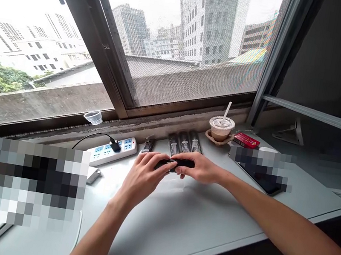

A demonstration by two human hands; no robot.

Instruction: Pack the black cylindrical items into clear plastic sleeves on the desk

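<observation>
A small, dark, elongated object [186, 163] is held level above the desk, near its back edge. My left hand [145, 179] grips one end, fingers curled over the top and partly covering it. On the other end, my right hand [202, 169] pinches it between thumb and fingers. The hands nearly meet at the middle, and the object's exact kind cannot be made out. Just behind them lie several black items in clear wrapping [185, 142]. Another small black item [148, 145] lies behind my left hand.
A white power strip [126, 148] with a black plug [115, 145] lies left. Back right, a lidded cup with straw [221, 129] stands in a cardboard holder beside a red box [246, 140]. A dark flat device [265, 181] lies right. A clear plastic cup [93, 117] sits by the window.
</observation>
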